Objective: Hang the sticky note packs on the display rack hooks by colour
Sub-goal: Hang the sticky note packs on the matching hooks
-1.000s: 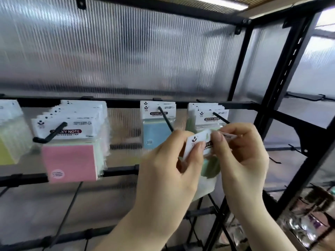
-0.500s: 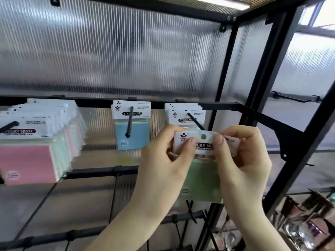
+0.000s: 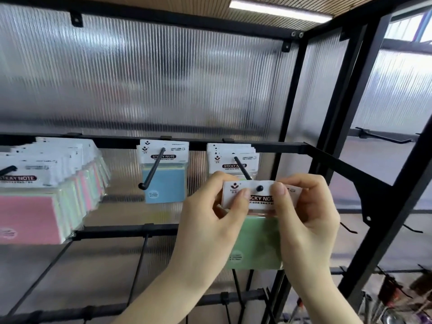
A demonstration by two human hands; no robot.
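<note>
A green sticky note pack (image 3: pixel 256 242) with a white header card hangs in front of me. My left hand (image 3: pixel 210 220) and my right hand (image 3: pixel 304 218) pinch that card from either side. The card's hole sits over the tip of the right black hook (image 3: pixel 243 170). Behind it on the same hook hang more green packs (image 3: pixel 232 160). A blue pack (image 3: pixel 163 174) hangs on the middle hook (image 3: pixel 152 171). At the left, a row of pink packs (image 3: pixel 35 206) fills another hook.
The black rack frame (image 3: pixel 346 127) has a ribbed translucent back panel. A lower crossbar (image 3: pixel 126 230) carries bare hooks that slope down. More bare hooks (image 3: pixel 383 137) stick out of the bay at the right. Dark clutter lies at the bottom right.
Both hands turned the green pack's header card flat and moved it up to the right hook, whose tip now shows through the card's hole. The view shifted right.
</note>
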